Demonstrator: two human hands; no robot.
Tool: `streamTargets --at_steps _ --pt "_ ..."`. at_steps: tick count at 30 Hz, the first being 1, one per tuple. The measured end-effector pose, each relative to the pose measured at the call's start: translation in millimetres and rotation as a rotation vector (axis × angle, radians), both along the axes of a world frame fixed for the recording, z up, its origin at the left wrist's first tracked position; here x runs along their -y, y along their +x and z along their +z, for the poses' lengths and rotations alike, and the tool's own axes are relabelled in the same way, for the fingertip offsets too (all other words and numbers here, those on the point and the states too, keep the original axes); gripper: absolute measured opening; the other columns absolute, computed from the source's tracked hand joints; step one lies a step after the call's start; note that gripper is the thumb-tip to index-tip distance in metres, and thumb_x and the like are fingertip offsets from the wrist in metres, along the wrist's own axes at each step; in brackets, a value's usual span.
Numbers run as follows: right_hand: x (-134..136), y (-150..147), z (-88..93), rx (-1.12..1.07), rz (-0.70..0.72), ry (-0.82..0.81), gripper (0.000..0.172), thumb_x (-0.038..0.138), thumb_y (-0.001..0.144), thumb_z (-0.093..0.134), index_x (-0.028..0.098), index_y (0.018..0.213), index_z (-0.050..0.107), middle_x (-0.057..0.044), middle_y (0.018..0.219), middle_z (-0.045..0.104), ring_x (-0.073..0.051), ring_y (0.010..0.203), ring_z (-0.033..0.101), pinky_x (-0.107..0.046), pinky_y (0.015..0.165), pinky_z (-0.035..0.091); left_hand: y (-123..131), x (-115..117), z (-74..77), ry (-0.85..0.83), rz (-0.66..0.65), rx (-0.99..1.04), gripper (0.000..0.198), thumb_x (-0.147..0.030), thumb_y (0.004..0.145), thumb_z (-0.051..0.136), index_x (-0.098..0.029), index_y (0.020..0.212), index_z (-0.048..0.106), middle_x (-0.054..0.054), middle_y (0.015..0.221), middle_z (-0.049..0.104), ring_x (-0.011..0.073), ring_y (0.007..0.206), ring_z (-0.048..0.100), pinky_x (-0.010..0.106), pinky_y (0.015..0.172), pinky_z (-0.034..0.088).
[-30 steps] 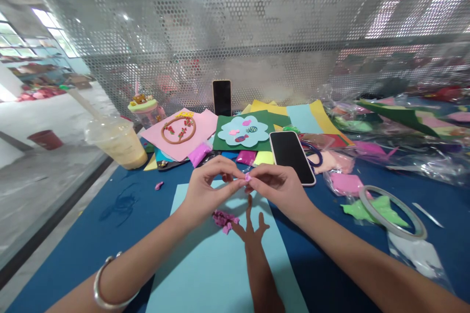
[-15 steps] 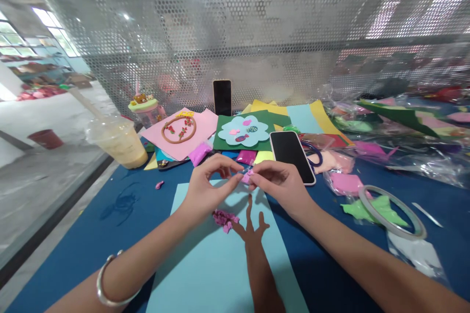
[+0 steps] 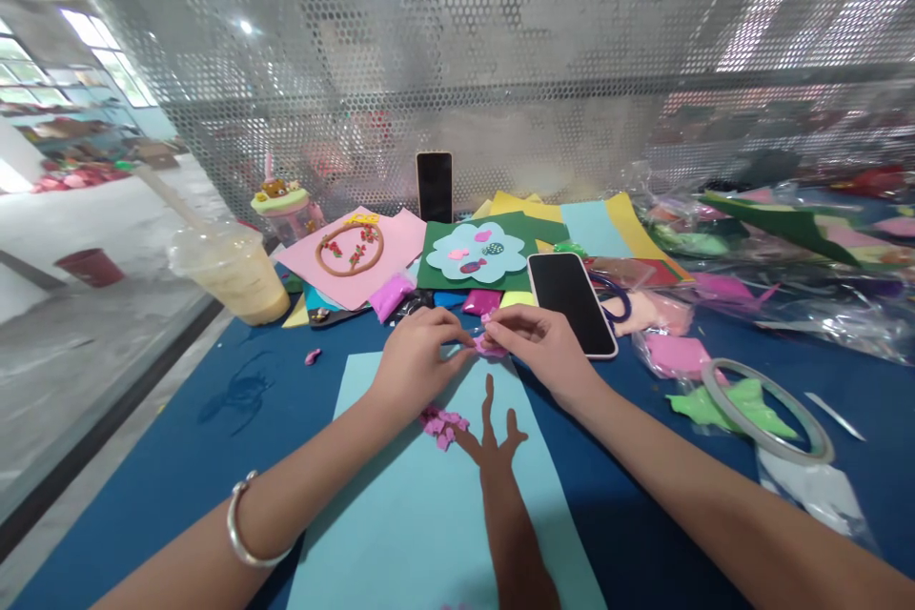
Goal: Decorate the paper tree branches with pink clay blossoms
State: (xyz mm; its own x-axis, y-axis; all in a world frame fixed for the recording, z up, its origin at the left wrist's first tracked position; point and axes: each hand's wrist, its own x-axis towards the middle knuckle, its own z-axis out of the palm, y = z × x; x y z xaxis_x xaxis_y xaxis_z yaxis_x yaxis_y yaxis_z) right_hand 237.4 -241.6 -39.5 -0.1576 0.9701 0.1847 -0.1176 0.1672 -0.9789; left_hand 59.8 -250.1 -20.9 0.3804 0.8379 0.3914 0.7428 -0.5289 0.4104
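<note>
My left hand [image 3: 421, 353] and my right hand [image 3: 539, 343] meet over the far end of a light blue sheet of paper [image 3: 378, 524]. Pink modelling clay [image 3: 492, 347] lies between their fingertips. The left thumb and fingers pinch its left side. The right thumb and forefinger are closed on the clay, and a small bit pokes up above them. Below on the paper is a brown tree shape [image 3: 504, 505] with forked branches. A cluster of crumpled pink clay bits [image 3: 444, 426] sits at its left branch, partly behind my left wrist.
A phone [image 3: 572, 305] lies beyond my right hand; another phone [image 3: 435, 186] stands against the mesh panel. Left are a drink cup [image 3: 233, 276] and a clay scrap [image 3: 313, 356]. Tape roll [image 3: 768, 412], green clay [image 3: 750, 415] and clay packets [image 3: 676, 355] lie right. Decorated cards [image 3: 476, 253] lie behind.
The left hand has turned more palm-down, its fingers lowered. The pink clay sits slightly lower, and a small bit now shows above the right fingertips.
</note>
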Motion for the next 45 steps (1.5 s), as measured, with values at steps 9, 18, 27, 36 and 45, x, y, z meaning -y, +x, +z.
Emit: streamTargets --at_steps 9,18,27,36,45 --pt "-1 0 -1.3 0.055 -0.007 -0.007 0.023 0.037 0.066 0.077 0.017 0.075 0.069 -0.005 0.076 0.072 -0.020 0.072 0.069 -0.031 0.068 0.055 0 1 0.2 0.007 -0.124 -0.099 0.015 -0.024 0.089 0.050 -0.018 0.086 0.064 0.007 0.094 0.065 0.0213 0.087 0.058 0.034 0.074 0.046" --pt "1 0 1.5 0.019 0.034 -0.032 0.023 0.038 0.066 0.077 0.018 0.075 0.070 -0.004 0.073 0.072 -0.020 0.071 0.069 -0.031 0.068 0.056 -5 -1 8.2 -0.190 0.015 0.293 0.013 -0.028 0.082 0.060 -0.020 0.076 0.068 0.003 0.085 0.067 0.0184 0.082 0.060 0.030 0.070 0.045" --pt "5 2 6.6 0.001 -0.024 -0.008 0.026 0.040 0.066 0.076 0.017 0.077 0.069 -0.005 0.073 0.072 -0.021 0.069 0.069 -0.033 0.067 0.057 -2 6 18.0 -0.520 0.121 0.819 0.020 -0.038 0.075 0.066 -0.021 0.084 0.074 0.005 0.089 0.071 0.0186 0.084 0.061 0.030 0.075 0.047" --pt "10 1 12.4 -0.074 -0.019 0.002 0.020 0.037 0.068 0.076 0.020 0.077 0.068 -0.002 0.070 0.071 -0.020 0.067 0.069 -0.031 0.065 0.057 8 23 19.2 -0.614 -0.005 0.911 0.023 -0.025 0.077 0.060 -0.025 0.096 0.074 0.006 0.109 0.067 0.0214 0.098 0.060 0.031 0.078 0.048" --pt "10 -1 9.7 -0.131 -0.033 -0.013 0.018 0.033 0.068 0.077 0.021 0.078 0.069 -0.001 0.071 0.071 -0.018 0.066 0.069 -0.030 0.066 0.058 10 27 18.0 -0.641 -0.017 0.951 0.026 -0.023 0.076 0.060 -0.025 0.100 0.073 0.005 0.112 0.064 0.0199 0.095 0.059 0.029 0.074 0.049"
